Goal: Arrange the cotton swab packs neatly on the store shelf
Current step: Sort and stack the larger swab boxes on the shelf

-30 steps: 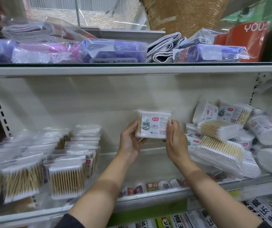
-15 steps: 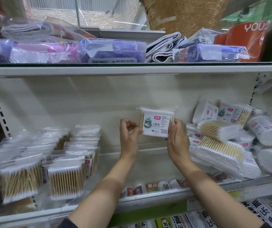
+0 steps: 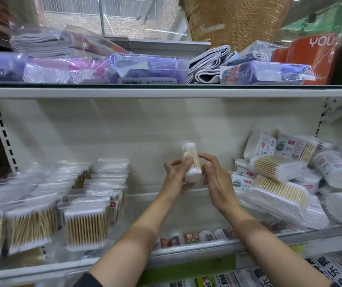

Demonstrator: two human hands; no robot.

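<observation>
A cotton swab pack (image 3: 191, 162) is held edge-on in front of the shelf's back wall, blurred by motion. My left hand (image 3: 176, 179) grips it from the left with curled fingers. My right hand (image 3: 215, 179) touches its right side, index finger stretched over the top. Neat upright rows of swab packs (image 3: 87, 224) stand at the shelf's left. A jumbled heap of swab packs (image 3: 279, 183) lies at the right.
The white shelf front rail (image 3: 186, 251) runs below my arms, with small labelled items behind it. The upper shelf (image 3: 166, 92) carries wrapped cloths and purple plastic packs (image 3: 145, 69). Printed boxes sit on the level below at the right.
The pack has been turned from label facing me to edge-on. Both hands shifted slightly lower and closer together around it.
</observation>
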